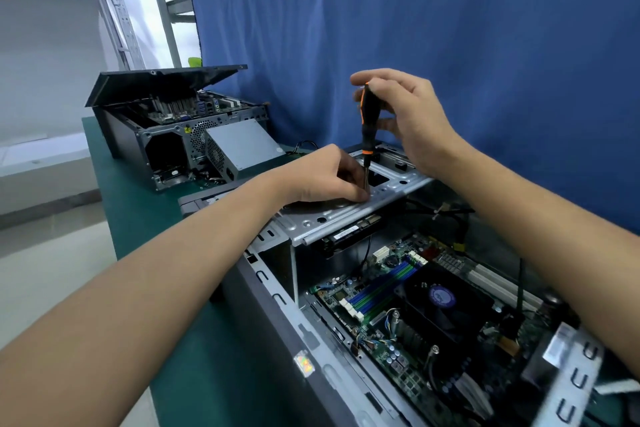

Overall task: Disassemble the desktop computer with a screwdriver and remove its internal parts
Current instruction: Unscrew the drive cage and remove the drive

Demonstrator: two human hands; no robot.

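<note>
Where you stand: at the green bench [138, 218], with both bare forearms reaching forward over the open desktop computer [277, 305]
Right hand [408, 121]: your thumb and fingers are curled round the upper part of the screwdriver [367, 118] handle, clamped on it from the right
Screwdriver: black handle with orange trim, held nearly upright, with the tip down on the top plate of the metal drive cage [346, 215]
Left hand [325, 177]: it rests on the cage top, with its fingertips bunched at the lower end of the shaft; you cannot tell whether they pinch the shaft, a screw or nothing, because the fingers hide that spot
Desktop computer: it lies on its side on the bench, side panel off, interior facing up; the drive cage spans its far end
Motherboard [398, 322]: seated in the case floor, below and nearer you than the cage
Cooler fan [441, 298]: black, with a round purple label at its hub, mounted on the board just right of the blue and green memory slots [381, 284]
Cables: black leads run under the cage toward the board
Second computer [166, 135]: well apart at the far left of the bench, with its dark lid [162, 80] propped open at a tilt
Power supply [242, 146]: a grey box leaning against that second unit
Backdrop: a blue cloth [450, 28] hangs behind the bench
</note>
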